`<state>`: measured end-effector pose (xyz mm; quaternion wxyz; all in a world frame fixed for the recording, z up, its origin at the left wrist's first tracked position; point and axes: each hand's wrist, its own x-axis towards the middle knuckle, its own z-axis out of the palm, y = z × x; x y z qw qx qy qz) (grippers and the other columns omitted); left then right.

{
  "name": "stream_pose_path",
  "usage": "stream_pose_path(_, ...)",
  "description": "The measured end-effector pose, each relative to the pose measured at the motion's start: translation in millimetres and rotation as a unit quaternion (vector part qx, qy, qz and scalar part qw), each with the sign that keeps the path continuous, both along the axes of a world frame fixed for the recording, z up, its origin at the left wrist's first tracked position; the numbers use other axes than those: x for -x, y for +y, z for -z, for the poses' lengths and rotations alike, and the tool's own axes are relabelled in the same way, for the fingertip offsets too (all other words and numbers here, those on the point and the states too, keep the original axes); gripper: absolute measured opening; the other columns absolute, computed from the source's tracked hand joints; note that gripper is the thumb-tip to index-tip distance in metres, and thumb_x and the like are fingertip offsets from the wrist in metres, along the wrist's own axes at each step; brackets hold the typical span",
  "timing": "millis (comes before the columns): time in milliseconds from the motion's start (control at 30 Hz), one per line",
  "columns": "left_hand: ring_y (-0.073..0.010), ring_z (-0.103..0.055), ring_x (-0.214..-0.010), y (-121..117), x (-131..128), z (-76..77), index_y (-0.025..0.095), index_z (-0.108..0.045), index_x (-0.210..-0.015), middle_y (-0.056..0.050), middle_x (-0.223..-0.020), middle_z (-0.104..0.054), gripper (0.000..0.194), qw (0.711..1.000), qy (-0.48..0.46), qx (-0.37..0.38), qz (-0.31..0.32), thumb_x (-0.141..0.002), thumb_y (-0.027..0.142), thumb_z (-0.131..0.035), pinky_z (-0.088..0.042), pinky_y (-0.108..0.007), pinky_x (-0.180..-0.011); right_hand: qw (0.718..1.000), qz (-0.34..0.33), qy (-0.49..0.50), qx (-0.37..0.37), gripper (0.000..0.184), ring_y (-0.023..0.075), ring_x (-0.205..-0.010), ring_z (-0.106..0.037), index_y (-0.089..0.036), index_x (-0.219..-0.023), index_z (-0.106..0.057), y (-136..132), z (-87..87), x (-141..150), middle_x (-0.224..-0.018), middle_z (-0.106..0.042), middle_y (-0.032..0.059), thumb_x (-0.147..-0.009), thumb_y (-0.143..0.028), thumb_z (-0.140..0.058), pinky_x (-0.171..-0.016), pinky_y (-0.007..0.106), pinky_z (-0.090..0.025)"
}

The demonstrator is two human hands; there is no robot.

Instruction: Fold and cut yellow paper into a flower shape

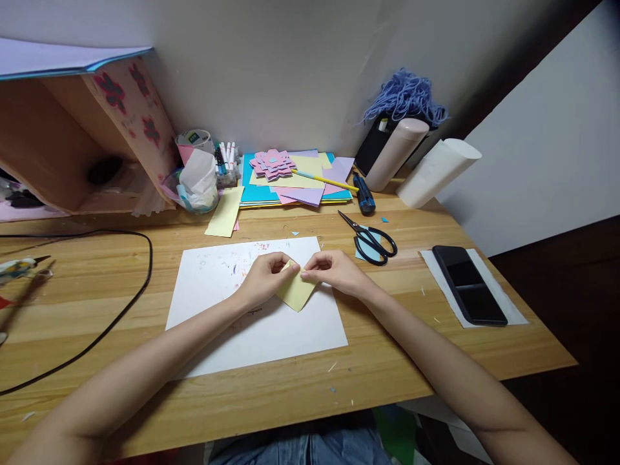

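A small yellow piece of paper [297, 292], turned corner down, is held between my two hands over a white sheet [213, 349]. My left hand [266, 274] pinches its upper left edge between thumb and fingers. On the other side, the thumb and fingers of my right hand [334, 270] close on its upper right edge. Part of the paper's top is covered by the fingertips. Coloured marks dot the white sheet beneath. Black-handled scissors [369, 240] lie to the right of the hands, partly over a light blue paper piece [362, 252].
Behind lie a pink paper flower [272, 165], coloured papers [249, 192], a yellow pencil [324, 179] and a blue-black cutter [364, 196]. A yellow strip [225, 212] is nearer. At right are a phone [469, 284] and paper roll [438, 173]; at left, a black cable [140, 284].
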<state>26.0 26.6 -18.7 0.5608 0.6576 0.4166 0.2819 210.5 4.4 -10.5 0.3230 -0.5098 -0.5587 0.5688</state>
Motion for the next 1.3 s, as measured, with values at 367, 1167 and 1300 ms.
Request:
stream_pose_path(367, -0.0130, -0.054, -0.062, 2.0, 0.4, 1.9, 0.013, -0.058, -0.073, -0.004, -0.069, -0.060, 0.024, 1.000, -0.004, 0.018, -0.004, -0.074, 0.037, -0.055, -0.040, -0.024, -0.056, 0.992, -0.057, 0.050, 0.102, 0.025, 0.0112, -0.062, -0.058, -0.011, -0.074, -0.068, 4.9, -0.2, -11.2, -0.067, -0.065, 0.0040, -0.062, -0.033, -0.072, -0.063, 0.025, -0.047)
stream_pose_path(1167, -0.0117, -0.052, -0.057, 2.0, 1.3, -8.1, 0.013, -0.060, -0.064, -0.001, -0.062, -0.059, 0.018, 0.996, -0.024, 0.085, -0.025, -0.066, 0.031, -0.061, -0.035, -0.022, -0.052, 0.997, -0.068, 0.015, 0.022, 0.017, 0.0121, -0.065, -0.058, -0.013, -0.078, -0.067, 2.6, -4.7, -6.3, -0.071, -0.065, 0.0033, -0.068, -0.026, -0.064, -0.064, 0.026, -0.045)
stream_pose_path(1300, -0.0125, -0.052, -0.057, 3.9, 1.8, -7.6, 0.013, -0.059, -0.063, -0.002, -0.062, -0.058, 0.022, 0.994, -0.031, 0.094, -0.039, -0.066, 0.035, -0.063, -0.035, -0.023, -0.051, 0.997, -0.078, 0.018, 0.023, 0.022, 0.0136, -0.071, -0.059, -0.014, -0.088, -0.067, 3.9, -7.8, -9.0, -0.080, -0.067, 0.0047, -0.069, -0.024, -0.062, -0.068, 0.027, -0.046)
